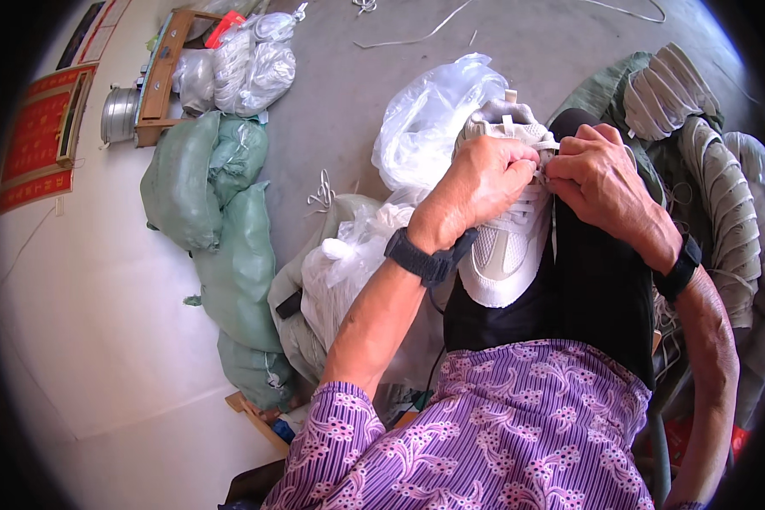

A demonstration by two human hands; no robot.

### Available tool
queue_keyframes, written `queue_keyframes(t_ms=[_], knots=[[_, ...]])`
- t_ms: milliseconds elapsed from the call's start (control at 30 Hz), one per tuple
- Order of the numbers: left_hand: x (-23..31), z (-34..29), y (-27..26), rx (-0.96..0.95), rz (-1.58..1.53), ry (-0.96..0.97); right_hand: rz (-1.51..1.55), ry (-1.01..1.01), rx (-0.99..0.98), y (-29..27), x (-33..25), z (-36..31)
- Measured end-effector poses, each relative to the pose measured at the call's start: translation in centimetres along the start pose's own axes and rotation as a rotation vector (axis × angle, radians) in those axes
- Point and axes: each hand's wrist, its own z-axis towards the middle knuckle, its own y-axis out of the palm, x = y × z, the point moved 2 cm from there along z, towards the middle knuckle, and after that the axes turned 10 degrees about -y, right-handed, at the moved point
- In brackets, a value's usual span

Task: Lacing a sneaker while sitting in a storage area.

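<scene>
A white sneaker (503,255) rests on my black-trousered lap, its toe toward me and its heel away. My left hand (488,177) lies across the upper with thumb and forefinger pinched together at the lacing. From the other side my right hand (599,174) is also closed, its fingertips meeting the left ones near the top eyelets. Between them runs a white shoelace (546,146), with an end hanging down beside the shoe. Both hands hide part of the lace and eyelets. Black bands circle both wrists.
A clear plastic bag (429,119) lies beyond the shoe on the left. Stuffed green sacks (238,272) line the wall, near a wooden drawer unit (166,72) with bagged items. At right are stacks of pale shoe parts (722,204). Loose laces lie on the grey floor (331,93).
</scene>
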Motion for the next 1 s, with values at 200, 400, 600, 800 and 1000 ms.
queue_keyframes(t_ms=[200, 400, 600, 800, 1000], knots=[[1.2, 0.7, -0.3, -0.164, -0.006, -0.238, -0.056, 0.046, 0.015, 0.3, 0.0, 0.1], [1.4, 1.7, 0.1, -0.164, 0.123, -0.212, 0.121, 0.114, 0.119, -0.2, 0.5, 0.2], [0.5, 2.3, 1.1, -0.153, 0.222, -0.167, 0.078, 0.11, -0.03, -0.4, 0.9, 0.0], [-0.1, 0.9, 1.7, 0.204, 0.33, 0.342, 0.029, 0.038, 0.018, -0.4, 0.7, -0.4], [-2.0, -1.4, 1.1, 0.197, -0.258, -0.04, 0.07, 0.047, 0.029, -0.6, 0.7, 0.3]])
